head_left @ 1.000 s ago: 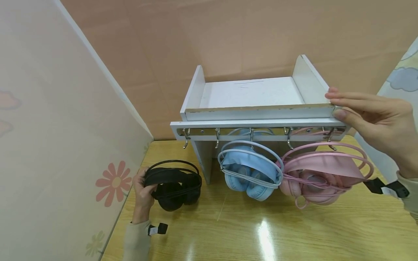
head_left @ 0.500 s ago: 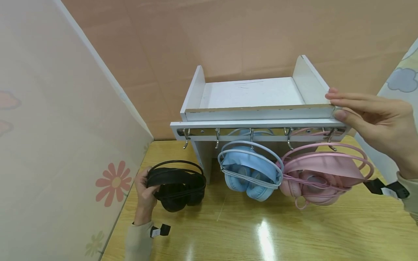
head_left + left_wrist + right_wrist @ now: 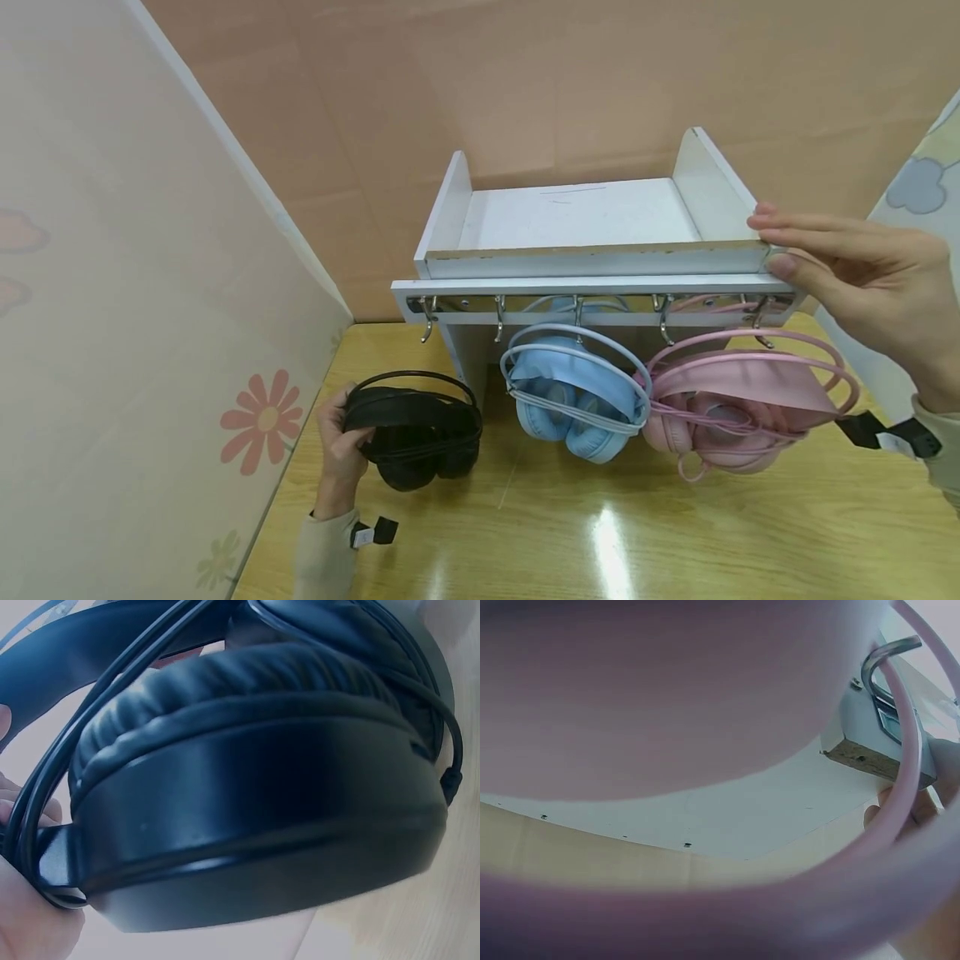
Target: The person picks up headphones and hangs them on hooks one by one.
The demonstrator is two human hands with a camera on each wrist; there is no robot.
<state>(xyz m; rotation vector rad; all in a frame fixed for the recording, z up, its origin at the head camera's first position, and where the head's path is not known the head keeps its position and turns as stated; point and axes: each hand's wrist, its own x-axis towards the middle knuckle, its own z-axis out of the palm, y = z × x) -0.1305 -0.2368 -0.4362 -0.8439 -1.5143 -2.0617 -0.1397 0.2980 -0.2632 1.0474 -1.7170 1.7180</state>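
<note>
My left hand (image 3: 337,454) grips a pair of black over-ear headphones (image 3: 405,410) by one side of the headband, at the left of the rack. In the left wrist view a padded ear cup (image 3: 262,802) fills most of the picture, with a thin cable looped beside it. My right hand (image 3: 877,267) holds the upper right corner of the white rack (image 3: 592,265), thumb at the front and fingers on the side panel. Blue headphones (image 3: 573,367) and pink headphones (image 3: 742,379) hang from the rack's metal hooks. In the right wrist view the pink headphones (image 3: 667,712) hide much of the rack.
Two hooks at the left of the rail, including the leftmost hook (image 3: 427,318), carry nothing. Below is a wooden table (image 3: 555,542). A pale panel with flowers (image 3: 172,275) stands close on the left, and a brown backdrop (image 3: 555,92) rises behind the rack.
My left hand has carried the black headphones a little to the right, towards the rack's left leg. The right hand and the hanging headphones stay in place.
</note>
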